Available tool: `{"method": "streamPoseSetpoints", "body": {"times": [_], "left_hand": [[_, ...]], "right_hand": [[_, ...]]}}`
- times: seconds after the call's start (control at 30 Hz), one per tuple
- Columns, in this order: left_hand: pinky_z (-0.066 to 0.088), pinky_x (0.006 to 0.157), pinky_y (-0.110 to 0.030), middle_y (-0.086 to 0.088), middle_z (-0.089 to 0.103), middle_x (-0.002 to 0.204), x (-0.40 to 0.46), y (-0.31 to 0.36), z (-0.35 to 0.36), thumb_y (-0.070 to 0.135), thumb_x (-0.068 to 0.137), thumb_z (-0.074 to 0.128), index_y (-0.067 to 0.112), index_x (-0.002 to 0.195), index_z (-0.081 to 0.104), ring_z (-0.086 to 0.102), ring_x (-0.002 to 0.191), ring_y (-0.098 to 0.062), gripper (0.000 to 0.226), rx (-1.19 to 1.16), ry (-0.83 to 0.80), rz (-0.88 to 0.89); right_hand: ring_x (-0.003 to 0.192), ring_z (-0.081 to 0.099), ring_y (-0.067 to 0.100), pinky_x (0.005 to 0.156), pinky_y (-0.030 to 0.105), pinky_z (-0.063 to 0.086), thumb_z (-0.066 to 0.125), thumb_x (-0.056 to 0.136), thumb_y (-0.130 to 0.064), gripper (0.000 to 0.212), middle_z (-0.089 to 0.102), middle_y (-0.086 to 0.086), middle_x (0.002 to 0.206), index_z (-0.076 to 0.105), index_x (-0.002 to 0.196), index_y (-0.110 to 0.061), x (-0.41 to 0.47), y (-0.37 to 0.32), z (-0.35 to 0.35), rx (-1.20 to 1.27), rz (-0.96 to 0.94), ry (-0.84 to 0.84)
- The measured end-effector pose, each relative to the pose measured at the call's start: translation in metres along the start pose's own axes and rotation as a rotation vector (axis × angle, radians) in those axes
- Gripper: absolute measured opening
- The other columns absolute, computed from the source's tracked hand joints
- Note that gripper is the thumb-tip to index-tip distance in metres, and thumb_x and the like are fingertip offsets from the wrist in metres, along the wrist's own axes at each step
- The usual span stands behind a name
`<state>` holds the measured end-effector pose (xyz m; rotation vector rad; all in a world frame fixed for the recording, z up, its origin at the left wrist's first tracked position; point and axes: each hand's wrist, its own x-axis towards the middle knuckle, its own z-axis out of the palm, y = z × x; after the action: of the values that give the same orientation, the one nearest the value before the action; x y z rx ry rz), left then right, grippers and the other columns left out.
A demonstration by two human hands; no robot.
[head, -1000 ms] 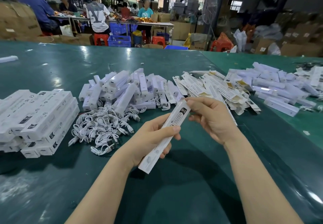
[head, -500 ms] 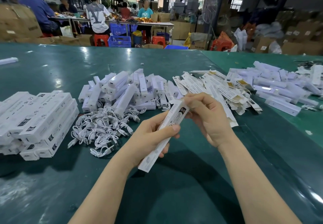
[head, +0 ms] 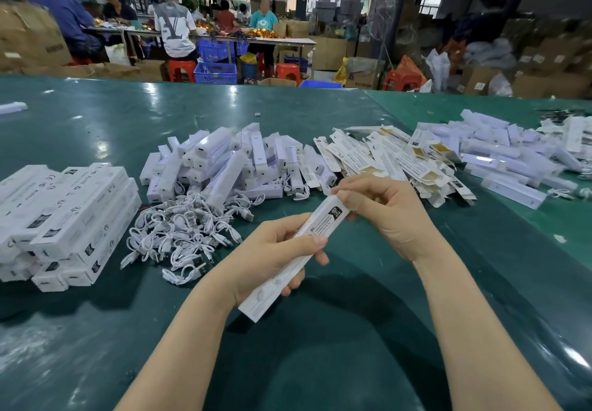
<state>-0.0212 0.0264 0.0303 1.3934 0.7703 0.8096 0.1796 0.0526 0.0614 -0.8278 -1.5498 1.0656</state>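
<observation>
A long white printed carton (head: 290, 268) is held slantwise above the green table (head: 336, 362). My left hand (head: 269, 256) grips its middle, thumb across the top face. My right hand (head: 387, 215) pinches the carton's far end, fingertips curled over the end flap. The lower end of the carton sticks out free below my left hand.
Stacked closed cartons (head: 61, 218) lie at the left. A heap of white cables (head: 179, 237) and white bar-shaped devices (head: 221, 163) sits ahead. Flat unfolded cartons (head: 394, 160) and more white devices (head: 506, 157) spread to the right. People work at a far table (head: 224, 38).
My right hand's fingers have curled in over the carton's far end, pressing the flap. My left hand keeps the same hold on the carton.
</observation>
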Motion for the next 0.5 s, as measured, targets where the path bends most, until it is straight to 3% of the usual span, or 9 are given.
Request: {"method": "streamPoseSetpoints", "body": {"times": [0.17,0.3,0.4,0.5], "left_hand": [[0.042,0.041,-0.023,-0.004,0.068,0.083,0.003,0.001,0.0,0.037,0.086,0.065,0.034,0.118,0.067,0.049,0.044,-0.015,0.033,-0.072,0.055,0.03],[0.043,0.041,-0.022,-0.004,0.066,0.081,0.006,0.001,0.002,0.037,0.085,0.066,0.034,0.117,0.067,0.049,0.043,-0.015,0.033,-0.106,0.075,0.05],[0.043,0.041,-0.023,-0.003,0.066,0.079,0.006,-0.001,0.003,0.038,0.084,0.066,0.033,0.115,0.068,0.049,0.043,-0.015,0.032,-0.101,0.114,0.044],[0.043,0.041,-0.023,-0.003,0.066,0.078,0.006,-0.002,0.004,0.038,0.082,0.067,0.032,0.111,0.07,0.049,0.043,-0.015,0.029,-0.119,0.163,0.012]], "right_hand": [[0.084,0.062,0.005,0.069,0.019,0.047,0.066,0.084,-0.025,0.015,0.071,-0.01,0.095,0.077,0.075,-0.026,0.004,0.006,0.016,0.061,-0.008,0.058],[0.079,0.061,0.009,0.068,0.024,0.045,0.062,0.09,-0.018,0.021,0.071,-0.007,0.085,0.078,0.076,-0.022,0.007,0.009,0.022,0.27,0.065,0.083],[0.083,0.064,0.005,0.076,0.024,0.051,0.068,0.08,-0.019,0.009,0.071,-0.014,0.089,0.076,0.076,-0.023,0.006,0.013,0.028,0.165,0.002,0.109],[0.083,0.064,0.001,0.079,0.019,0.052,0.068,0.086,-0.007,0.014,0.07,-0.017,0.088,0.072,0.086,-0.02,0.006,0.018,0.03,0.041,-0.032,0.137]]}}
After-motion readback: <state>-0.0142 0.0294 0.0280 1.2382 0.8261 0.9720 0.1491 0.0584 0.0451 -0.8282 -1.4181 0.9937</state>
